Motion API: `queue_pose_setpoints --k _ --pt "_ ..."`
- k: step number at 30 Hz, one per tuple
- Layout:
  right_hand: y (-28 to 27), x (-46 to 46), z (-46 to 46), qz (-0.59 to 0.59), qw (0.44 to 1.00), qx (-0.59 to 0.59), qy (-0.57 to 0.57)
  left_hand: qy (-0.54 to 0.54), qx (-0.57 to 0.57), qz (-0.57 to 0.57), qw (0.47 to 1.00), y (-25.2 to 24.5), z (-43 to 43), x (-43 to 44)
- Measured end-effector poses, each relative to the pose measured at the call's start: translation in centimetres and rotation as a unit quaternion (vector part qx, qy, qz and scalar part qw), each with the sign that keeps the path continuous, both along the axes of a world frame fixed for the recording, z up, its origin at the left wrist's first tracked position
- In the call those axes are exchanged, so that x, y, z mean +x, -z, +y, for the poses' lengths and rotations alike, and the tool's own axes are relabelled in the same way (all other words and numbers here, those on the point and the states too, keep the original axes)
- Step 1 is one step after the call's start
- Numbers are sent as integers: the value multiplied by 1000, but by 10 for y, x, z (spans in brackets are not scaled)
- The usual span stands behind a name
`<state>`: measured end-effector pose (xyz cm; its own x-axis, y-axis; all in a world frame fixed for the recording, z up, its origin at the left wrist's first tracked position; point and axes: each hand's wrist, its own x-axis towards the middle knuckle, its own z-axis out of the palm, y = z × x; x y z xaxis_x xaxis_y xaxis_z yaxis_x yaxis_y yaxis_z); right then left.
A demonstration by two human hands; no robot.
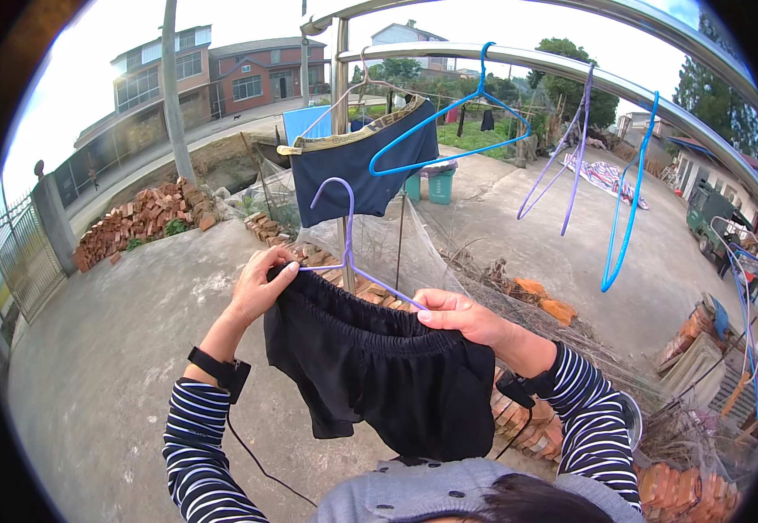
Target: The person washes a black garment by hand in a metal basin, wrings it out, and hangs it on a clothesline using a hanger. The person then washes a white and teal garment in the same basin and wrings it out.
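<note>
Black shorts with an elastic waistband (385, 386) hang between my two hands, with a purple hanger (350, 245) at the waist. My left hand (267, 281) pinches the left corner of the waistband at the hanger's left end. My right hand (460, 317) grips the waistband's right part together with the hanger's right arm. The hanger's hook points up and is on no rail. Just beyond, dark blue boxer briefs with a yellowish waistband (366, 163) hang on a pale hanger (367, 82) from the metal rail (418, 50).
On the rail to the right hang a blue hanger (481, 95), a purple hanger (578, 131) and another blue hanger (634, 196). A metal post (339, 78) stands behind the briefs. Bricks (536, 425) and netting (431, 242) lie below; more hangers (751, 314) are at far right.
</note>
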<state>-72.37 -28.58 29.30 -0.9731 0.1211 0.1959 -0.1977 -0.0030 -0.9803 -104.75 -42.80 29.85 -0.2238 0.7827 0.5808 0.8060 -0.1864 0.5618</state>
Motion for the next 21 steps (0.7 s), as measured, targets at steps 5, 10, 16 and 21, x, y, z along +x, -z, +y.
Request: queue_pose_setpoints --k 5,10,16,21 --pt "5 -7 -5 -42 996 -46 61 30 136 104 985 -34 4 19" --pt "22 -9 -2 -32 993 -17 112 125 106 -70 984 -52 23 50" --pt "39 4 5 -49 984 -56 163 146 185 -62 970 -67 72 68" --pt "54 18 27 -23 986 -3 163 95 204 -8 974 -76 128 89"
